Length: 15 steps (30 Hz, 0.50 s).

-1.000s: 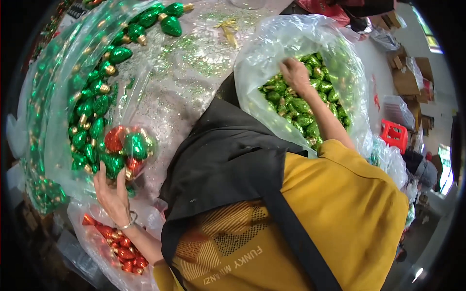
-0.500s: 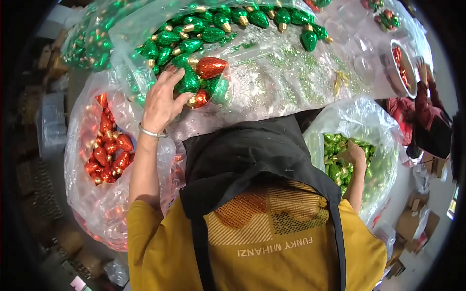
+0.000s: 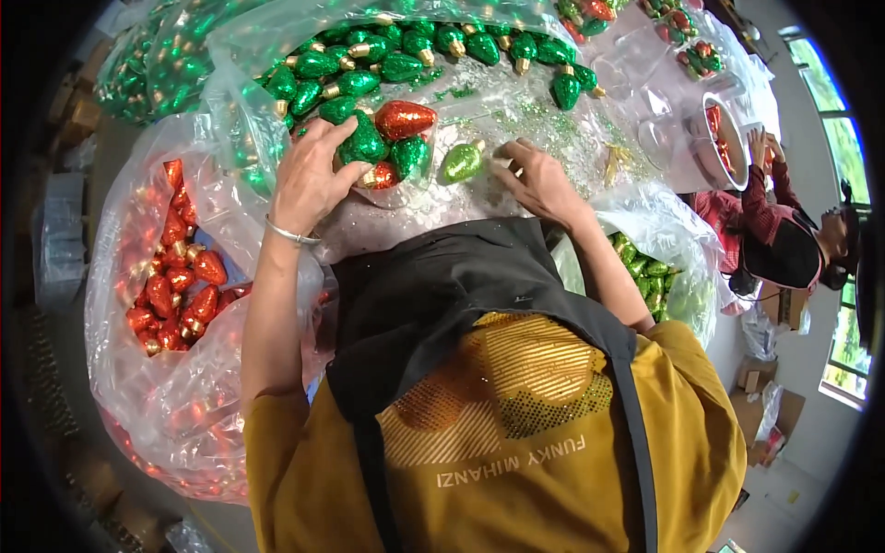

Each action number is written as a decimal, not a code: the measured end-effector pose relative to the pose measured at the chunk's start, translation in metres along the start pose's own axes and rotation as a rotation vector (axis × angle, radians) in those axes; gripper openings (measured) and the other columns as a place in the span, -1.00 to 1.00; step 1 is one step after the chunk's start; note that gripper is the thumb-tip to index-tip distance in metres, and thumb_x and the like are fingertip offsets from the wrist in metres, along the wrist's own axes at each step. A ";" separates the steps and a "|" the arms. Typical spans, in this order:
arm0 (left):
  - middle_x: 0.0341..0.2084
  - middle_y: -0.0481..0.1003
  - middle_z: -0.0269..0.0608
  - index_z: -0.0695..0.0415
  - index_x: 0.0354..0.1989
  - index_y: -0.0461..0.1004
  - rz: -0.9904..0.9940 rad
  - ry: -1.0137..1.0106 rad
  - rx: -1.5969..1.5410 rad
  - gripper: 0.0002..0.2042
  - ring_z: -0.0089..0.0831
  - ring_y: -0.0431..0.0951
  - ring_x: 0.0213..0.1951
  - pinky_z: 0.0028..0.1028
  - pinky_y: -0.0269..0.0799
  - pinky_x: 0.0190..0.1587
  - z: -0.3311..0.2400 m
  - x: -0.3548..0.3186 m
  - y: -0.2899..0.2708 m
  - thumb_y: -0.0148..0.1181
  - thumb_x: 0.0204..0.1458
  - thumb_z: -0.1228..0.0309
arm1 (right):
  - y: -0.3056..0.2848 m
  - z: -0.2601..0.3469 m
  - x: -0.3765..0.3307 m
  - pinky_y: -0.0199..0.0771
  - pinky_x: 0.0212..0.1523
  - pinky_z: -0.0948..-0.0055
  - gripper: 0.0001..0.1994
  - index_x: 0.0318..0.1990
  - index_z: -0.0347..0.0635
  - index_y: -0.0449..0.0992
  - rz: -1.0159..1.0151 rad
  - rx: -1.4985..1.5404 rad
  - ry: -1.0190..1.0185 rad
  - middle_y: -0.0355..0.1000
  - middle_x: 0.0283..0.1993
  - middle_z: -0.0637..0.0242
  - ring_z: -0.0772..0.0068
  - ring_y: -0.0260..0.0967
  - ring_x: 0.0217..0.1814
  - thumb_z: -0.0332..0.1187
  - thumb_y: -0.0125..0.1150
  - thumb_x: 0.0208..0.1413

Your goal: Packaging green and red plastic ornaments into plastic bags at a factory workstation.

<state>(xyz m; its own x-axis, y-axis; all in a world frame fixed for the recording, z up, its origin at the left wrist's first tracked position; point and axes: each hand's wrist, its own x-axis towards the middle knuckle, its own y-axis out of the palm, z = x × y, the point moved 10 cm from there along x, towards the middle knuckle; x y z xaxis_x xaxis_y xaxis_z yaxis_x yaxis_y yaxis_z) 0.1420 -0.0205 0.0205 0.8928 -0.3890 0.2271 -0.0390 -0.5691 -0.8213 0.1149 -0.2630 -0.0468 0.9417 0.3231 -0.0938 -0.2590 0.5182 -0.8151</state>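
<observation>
My left hand (image 3: 313, 175) curls around the left side of a clear plastic container (image 3: 428, 166) of glittery bulb-shaped ornaments. Its fingers and thumb lie against a dark green bulb ornament (image 3: 365, 140). A red bulb ornament (image 3: 406, 120) lies on top, another red one (image 3: 379, 175) sits low by my thumb, and a green one (image 3: 408, 157) is at the right. Just right of the container is a light green bulb ornament (image 3: 462, 163). My right hand (image 3: 544, 184) is beside it, fingers bent and apart, not visibly touching it.
Dark green bulb ornaments (image 3: 401, 66) spill from a plastic bag across the glitter-strewn table (image 3: 516, 198). An open bag of red ornaments (image 3: 180, 286) stands at left; light green ones (image 3: 650, 276) fill a bag at right. Beyond are a white tub (image 3: 719, 143) and another person (image 3: 784, 230).
My right hand has come up out of the light green ornament bag to the table. A light green bulb ornament now shows beside the container. My left hand stays at the container.
</observation>
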 end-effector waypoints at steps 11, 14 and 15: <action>-0.23 0.42 -0.05 0.20 0.04 0.40 -0.027 -0.023 -0.012 -0.46 -0.11 0.45 -0.16 -0.30 0.36 -0.12 0.004 -0.005 -0.001 0.32 -0.19 0.33 | 0.051 -0.010 0.046 0.46 -0.13 0.14 -0.37 0.17 -0.16 0.21 -0.059 -0.627 -0.249 0.37 -0.03 -0.06 0.00 0.45 -0.18 -0.21 0.31 -0.05; -0.23 0.42 -0.06 0.19 0.04 0.41 -0.014 -0.064 0.015 -0.47 -0.12 0.45 -0.16 -0.30 0.36 -0.12 0.011 -0.004 -0.002 0.32 -0.19 0.34 | -0.005 -0.012 0.044 0.47 -0.12 0.15 -0.34 0.17 -0.12 0.22 -0.010 0.215 -0.064 0.37 0.02 -0.01 0.02 0.44 -0.09 -0.15 0.35 -0.09; -0.23 0.42 -0.07 0.19 0.04 0.40 -0.010 -0.073 0.006 -0.47 -0.12 0.45 -0.16 -0.30 0.36 -0.12 0.014 -0.003 -0.003 0.31 -0.19 0.35 | -0.016 0.009 0.046 0.47 -0.12 0.15 -0.34 0.17 -0.12 0.22 0.000 0.218 -0.071 0.37 0.02 -0.01 0.02 0.44 -0.09 -0.15 0.35 -0.09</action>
<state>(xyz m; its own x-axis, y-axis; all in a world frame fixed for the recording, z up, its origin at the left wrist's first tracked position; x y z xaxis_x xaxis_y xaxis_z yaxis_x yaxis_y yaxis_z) 0.1457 -0.0075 0.0150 0.9234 -0.3296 0.1967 -0.0278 -0.5684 -0.8223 0.1599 -0.2492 -0.0330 0.9262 0.3742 -0.0471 -0.3066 0.6744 -0.6717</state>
